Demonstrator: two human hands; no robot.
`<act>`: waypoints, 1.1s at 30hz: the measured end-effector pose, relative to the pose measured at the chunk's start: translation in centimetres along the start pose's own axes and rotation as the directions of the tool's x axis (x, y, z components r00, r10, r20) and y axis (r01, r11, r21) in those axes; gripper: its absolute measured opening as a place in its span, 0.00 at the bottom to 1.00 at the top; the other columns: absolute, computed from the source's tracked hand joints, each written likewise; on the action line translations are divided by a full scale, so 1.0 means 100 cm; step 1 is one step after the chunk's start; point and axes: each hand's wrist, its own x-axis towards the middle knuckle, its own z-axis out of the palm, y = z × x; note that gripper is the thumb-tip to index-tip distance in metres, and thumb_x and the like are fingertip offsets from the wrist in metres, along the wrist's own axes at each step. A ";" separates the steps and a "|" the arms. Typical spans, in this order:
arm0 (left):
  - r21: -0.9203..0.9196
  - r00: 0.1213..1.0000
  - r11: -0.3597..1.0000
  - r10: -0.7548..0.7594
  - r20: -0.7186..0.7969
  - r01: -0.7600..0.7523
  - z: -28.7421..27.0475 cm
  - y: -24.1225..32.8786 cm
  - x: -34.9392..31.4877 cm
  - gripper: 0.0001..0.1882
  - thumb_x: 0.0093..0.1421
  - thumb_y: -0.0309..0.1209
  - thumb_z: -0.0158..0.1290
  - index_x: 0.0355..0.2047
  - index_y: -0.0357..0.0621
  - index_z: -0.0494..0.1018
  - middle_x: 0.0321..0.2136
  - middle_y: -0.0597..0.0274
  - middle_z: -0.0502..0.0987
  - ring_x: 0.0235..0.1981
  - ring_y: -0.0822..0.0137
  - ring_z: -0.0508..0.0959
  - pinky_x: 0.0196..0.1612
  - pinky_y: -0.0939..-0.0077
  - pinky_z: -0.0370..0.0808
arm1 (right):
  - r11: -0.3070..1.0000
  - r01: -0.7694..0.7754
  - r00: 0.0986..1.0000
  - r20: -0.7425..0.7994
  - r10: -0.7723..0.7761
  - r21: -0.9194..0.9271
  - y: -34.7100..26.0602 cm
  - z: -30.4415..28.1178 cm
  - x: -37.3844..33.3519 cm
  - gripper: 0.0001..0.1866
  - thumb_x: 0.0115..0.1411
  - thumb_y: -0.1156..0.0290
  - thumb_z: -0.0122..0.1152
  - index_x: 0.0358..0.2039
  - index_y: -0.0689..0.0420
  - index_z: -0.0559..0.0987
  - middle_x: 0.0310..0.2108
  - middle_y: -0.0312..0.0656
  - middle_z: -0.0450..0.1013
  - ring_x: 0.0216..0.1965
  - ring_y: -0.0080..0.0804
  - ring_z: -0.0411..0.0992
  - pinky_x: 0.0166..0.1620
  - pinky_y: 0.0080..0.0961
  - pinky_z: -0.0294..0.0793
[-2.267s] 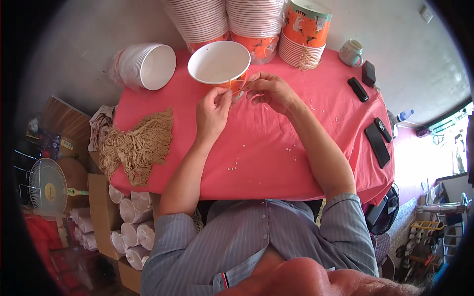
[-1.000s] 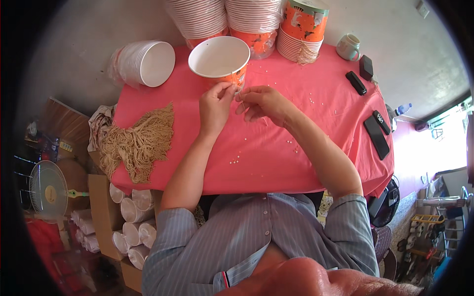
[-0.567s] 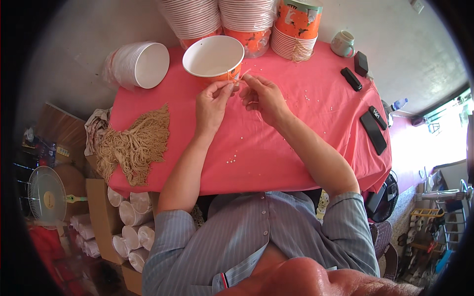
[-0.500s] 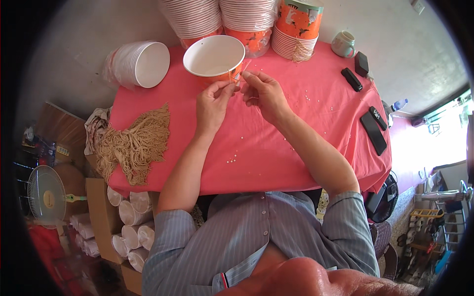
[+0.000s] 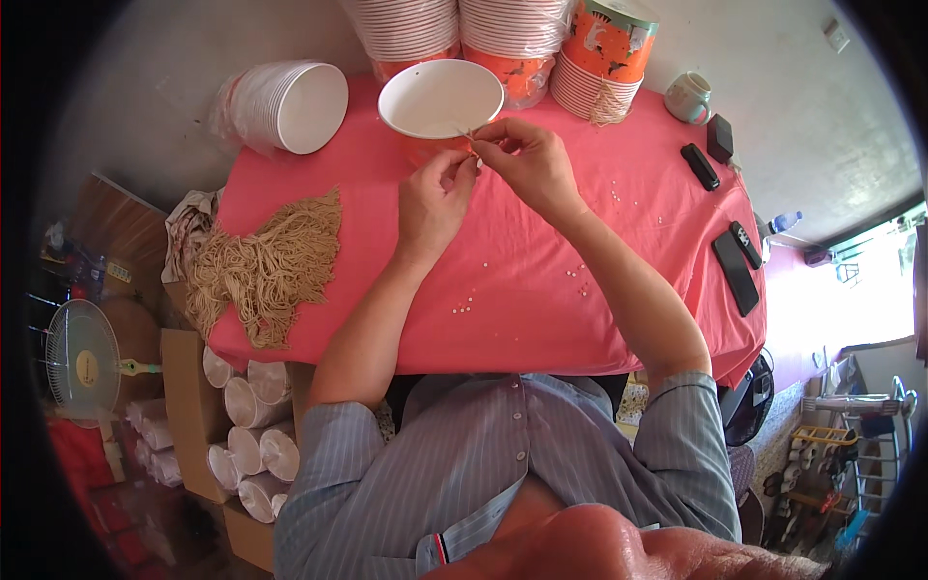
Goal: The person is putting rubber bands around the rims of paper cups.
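A round paper bucket (image 5: 401, 106), white inside and orange outside, stands at the far middle of the table. Just in front of its right side both my hands meet. My left hand (image 5: 433, 208) is closed in a pinch, thumb against fingers. My right hand (image 5: 536, 166) pinches close beside it, its fingertips by the bucket's rim. A thin pale cord (image 5: 465, 132) shows at the fingertips; its ends and any knot are too small to make out. To the left lies a heap of tan cords (image 5: 266, 261).
Behind stand wrapped stacks of paper buckets (image 5: 406, 34) and an orange stack (image 5: 611, 48). White nested buckets (image 5: 314, 108) lie on their side at left. A mug (image 5: 687, 98), black phone (image 5: 735, 275) and small white beads (image 5: 464, 304) are on the red tablecloth (image 5: 541, 333).
The view has shifted slightly, so the table things sit further right. My right hand has closed in toward my left, its fingertips now almost touching it by the rim.
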 end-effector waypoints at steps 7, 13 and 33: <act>0.351 0.959 0.903 0.279 -0.043 -0.247 -0.003 0.004 0.000 0.05 0.67 0.29 0.64 0.40 0.41 0.83 0.30 0.52 0.85 0.29 0.50 0.85 0.33 0.57 0.81 | 0.961 0.198 0.980 0.052 -0.191 -0.195 0.001 -0.003 0.000 0.11 0.66 0.72 0.70 0.48 0.57 0.87 0.38 0.39 0.88 0.36 0.26 0.85 0.42 0.27 0.86; 0.497 0.905 0.785 0.426 -0.001 -0.369 -0.007 -0.003 0.002 0.04 0.64 0.27 0.65 0.38 0.44 0.83 0.27 0.57 0.84 0.28 0.54 0.84 0.33 0.57 0.77 | 0.864 0.348 0.937 0.096 -0.337 -0.364 -0.003 -0.002 0.001 0.12 0.65 0.74 0.70 0.49 0.53 0.87 0.36 0.39 0.86 0.34 0.33 0.85 0.38 0.31 0.85; 0.555 0.884 0.726 0.467 0.036 -0.406 -0.010 0.003 0.002 0.05 0.64 0.27 0.67 0.38 0.43 0.82 0.27 0.61 0.84 0.26 0.58 0.83 0.33 0.60 0.78 | 0.695 0.570 0.820 0.240 -0.521 -0.438 -0.007 -0.014 0.011 0.11 0.63 0.76 0.72 0.46 0.52 0.87 0.40 0.38 0.84 0.37 0.42 0.83 0.37 0.37 0.84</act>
